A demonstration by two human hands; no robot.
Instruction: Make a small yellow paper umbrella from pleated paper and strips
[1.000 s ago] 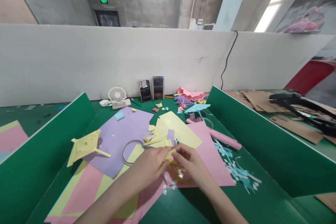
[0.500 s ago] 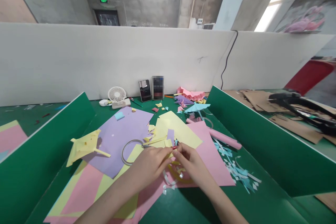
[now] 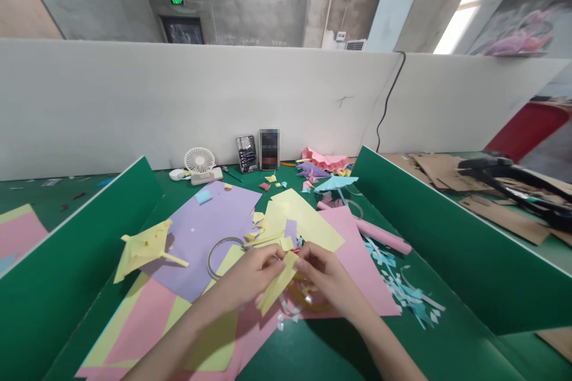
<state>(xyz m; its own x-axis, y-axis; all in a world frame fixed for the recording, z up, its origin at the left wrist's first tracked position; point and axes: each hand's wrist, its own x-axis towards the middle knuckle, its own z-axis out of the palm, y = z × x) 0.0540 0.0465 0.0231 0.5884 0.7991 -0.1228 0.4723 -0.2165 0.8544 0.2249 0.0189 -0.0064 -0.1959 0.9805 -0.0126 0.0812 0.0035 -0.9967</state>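
Observation:
My left hand (image 3: 255, 274) and my right hand (image 3: 325, 272) meet over the middle of the desk. Between them, a folded strip of yellow paper (image 3: 279, 286) slants down to the left, its upper end pinched by the fingers of both. A small red item shows just behind my right fingertips; its kind is unclear. Under the hands lies a yellow ring (image 3: 313, 305), perhaps a tape roll, partly hidden. Beside my left hand a grey ring (image 3: 215, 255) rests on purple paper (image 3: 179, 244). A small purple piece of paper (image 3: 290, 229) lies just beyond the fingers.
A yellow paper umbrella (image 3: 145, 250) lies left, a blue one (image 3: 337, 183) back right. Pink paper (image 3: 366, 280), a pink roll (image 3: 384, 235) and blue scraps (image 3: 411, 294) are on the right. Green dividers (image 3: 447, 244) flank the space. A fan (image 3: 199, 161) and phones (image 3: 247, 153) stand behind.
The yellow paper, mostly hidden by my fingers before, now shows as a strip slanting toward me. My left hand has shifted slightly left. The left phone's screen has lit up.

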